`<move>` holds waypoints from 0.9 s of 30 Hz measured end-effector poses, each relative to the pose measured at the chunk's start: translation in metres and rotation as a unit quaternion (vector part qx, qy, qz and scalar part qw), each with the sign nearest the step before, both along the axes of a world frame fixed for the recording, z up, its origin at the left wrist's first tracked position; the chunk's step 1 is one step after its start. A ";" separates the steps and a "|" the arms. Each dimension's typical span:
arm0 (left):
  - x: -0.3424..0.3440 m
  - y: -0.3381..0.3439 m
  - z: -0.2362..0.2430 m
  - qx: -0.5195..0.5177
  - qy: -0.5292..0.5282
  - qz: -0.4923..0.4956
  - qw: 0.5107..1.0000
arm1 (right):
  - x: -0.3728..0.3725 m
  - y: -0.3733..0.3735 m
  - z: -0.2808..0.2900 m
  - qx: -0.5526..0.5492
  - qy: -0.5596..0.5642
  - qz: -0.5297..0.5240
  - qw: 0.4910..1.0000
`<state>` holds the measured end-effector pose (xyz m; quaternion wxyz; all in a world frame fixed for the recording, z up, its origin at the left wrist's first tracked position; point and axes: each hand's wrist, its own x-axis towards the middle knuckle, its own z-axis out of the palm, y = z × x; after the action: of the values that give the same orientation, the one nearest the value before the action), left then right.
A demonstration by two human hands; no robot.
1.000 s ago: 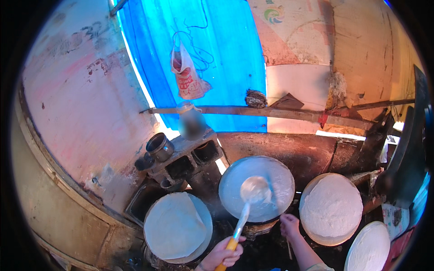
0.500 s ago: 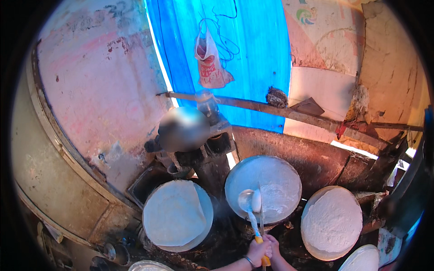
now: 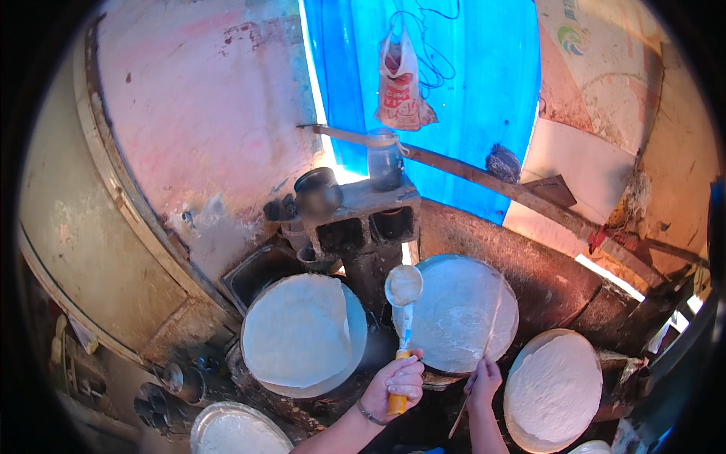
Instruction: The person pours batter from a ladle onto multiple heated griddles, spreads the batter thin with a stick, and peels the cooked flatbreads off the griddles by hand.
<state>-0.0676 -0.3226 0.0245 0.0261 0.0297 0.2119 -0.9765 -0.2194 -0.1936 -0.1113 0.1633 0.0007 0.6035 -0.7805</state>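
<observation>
My left hand (image 3: 393, 384) is closed round the yellow handle of a ladle (image 3: 404, 284). Pale batter fills the ladle's bowl, which is held over the left rim of the middle round griddle (image 3: 450, 284). In my right hand (image 3: 484, 382) a long thin stick (image 3: 495, 310) is pinched; its upper end reaches over that griddle's right part. A thin whitish film covers the middle griddle. On the left griddle (image 3: 358, 354) lies a large thin pale sheet (image 3: 295, 333) with a straight right edge.
To the right stands another round griddle with a white coating (image 3: 556, 386). A pale round pan (image 3: 238, 431) sits at the lower left. Behind are a block stand (image 3: 370, 219) with a dark pot (image 3: 316, 189) and a jar (image 3: 386, 163). A plastic bag (image 3: 401, 91) hangs on the blue panel.
My hands, together at the ladle's handle before, are now apart. The ladle has moved from over the griddle's middle to its left rim, bowl now facing up. The view has swung left.
</observation>
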 end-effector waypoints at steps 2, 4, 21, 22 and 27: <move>0.018 0.004 0.005 -0.073 -0.034 0.033 0.996 | 0.010 0.016 -0.051 0.100 0.008 0.095 0.990; 0.042 0.004 0.007 -0.129 -0.056 0.071 0.988 | 0.045 0.023 -0.011 0.166 -0.013 0.226 0.960; 0.336 0.028 -0.028 -0.126 -0.221 0.235 0.938 | 0.196 0.050 -0.068 0.112 0.022 0.144 0.983; 0.343 0.031 -0.023 -0.113 -0.204 0.249 0.940 | 0.188 0.045 -0.072 0.097 0.064 0.120 0.986; 0.354 0.035 0.006 -0.103 -0.423 0.243 0.867 | 0.126 -0.012 0.012 0.349 0.467 0.107 0.805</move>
<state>0.2863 -0.2874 0.0301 0.3527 0.3851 0.0792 -0.8492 -0.0936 -0.2054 -0.0995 -0.0673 -0.3712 0.8349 -0.4008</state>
